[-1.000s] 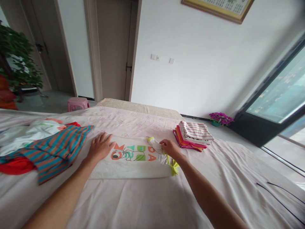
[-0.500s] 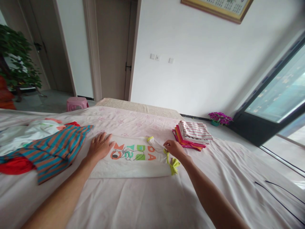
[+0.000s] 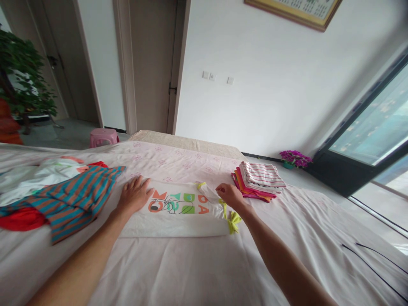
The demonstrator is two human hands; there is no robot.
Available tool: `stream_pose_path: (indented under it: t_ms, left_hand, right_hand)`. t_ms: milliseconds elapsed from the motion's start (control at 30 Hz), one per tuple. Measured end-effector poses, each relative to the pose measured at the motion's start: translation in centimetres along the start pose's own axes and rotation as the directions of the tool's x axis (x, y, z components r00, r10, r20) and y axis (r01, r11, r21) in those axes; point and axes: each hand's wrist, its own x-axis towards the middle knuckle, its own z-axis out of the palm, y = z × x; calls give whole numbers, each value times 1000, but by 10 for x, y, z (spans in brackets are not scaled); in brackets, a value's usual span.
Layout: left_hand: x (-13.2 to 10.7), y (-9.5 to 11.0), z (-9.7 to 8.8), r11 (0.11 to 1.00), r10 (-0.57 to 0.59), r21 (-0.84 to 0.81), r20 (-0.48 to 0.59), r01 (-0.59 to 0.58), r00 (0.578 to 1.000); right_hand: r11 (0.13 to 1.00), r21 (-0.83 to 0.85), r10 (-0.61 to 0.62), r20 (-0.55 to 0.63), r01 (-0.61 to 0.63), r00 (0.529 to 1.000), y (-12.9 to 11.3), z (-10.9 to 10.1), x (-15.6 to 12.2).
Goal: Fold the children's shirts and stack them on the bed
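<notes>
The left hand [image 3: 134, 194] is lying open, palm down with fingers spread, pressing the left end of a white T-shirt [image 3: 178, 214]. The right hand [image 3: 230, 195] is curling its fingers shut, pinching the shirt's right end where a sleeve with yellow-green trim [image 3: 232, 220] is bunching.

Just beside the left hand, a teal and brown striped garment [image 3: 76, 199] is sprawling unfolded, its edge nearly touching the shirt. A red garment [image 3: 19, 217] is peeking out beneath it and a white garment [image 3: 38, 176] is lying behind it. Just beyond the right hand, a folded stack [image 3: 259, 179] of striped, pink and orange clothes is sitting apart from the shirt. Nothing is lying between the two hands except the shirt itself.

Everything is resting on a bed [image 3: 191, 272] with a pale pink sheet. Past its far edge, a pink stool [image 3: 103, 137] is standing on the floor near a door [image 3: 153, 63], and a leafy plant [image 3: 22, 76] is showing at far left. Purple flowers [image 3: 295, 158] are sitting at the foot of the white wall, beside a dark-framed window [image 3: 376, 123]. A framed picture [image 3: 291, 10] is hanging at the top.

The shirt is lying flat as a long folded band, print facing up, spanning from under the left palm to the right fingertips, with both forearms reaching over the sheet toward it.
</notes>
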Motion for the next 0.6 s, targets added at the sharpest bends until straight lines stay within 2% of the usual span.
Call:
stream_pose_path:
  t_ms: [100,267,500,600]
  left_hand:
    - [0,1,-1,1000,1,-2,8,-1,1000]
    - [1,0,-3,1000,4,-19,19,-3,1000]
    - [18,-17,-4,997,36,-68,40,-34,999]
    - [35,-23,-4,993,-14,-116,52,20,999]
  right_hand:
    - [1000,-22,6,10,-5,1000,-15,1,11]
    - [999,11,37,156,-39,987,-40,10,40]
    - [994,104,-10,273,-19,962,-40,33,64]
    - [993,120,-49,262,17,964,-40,35,64]
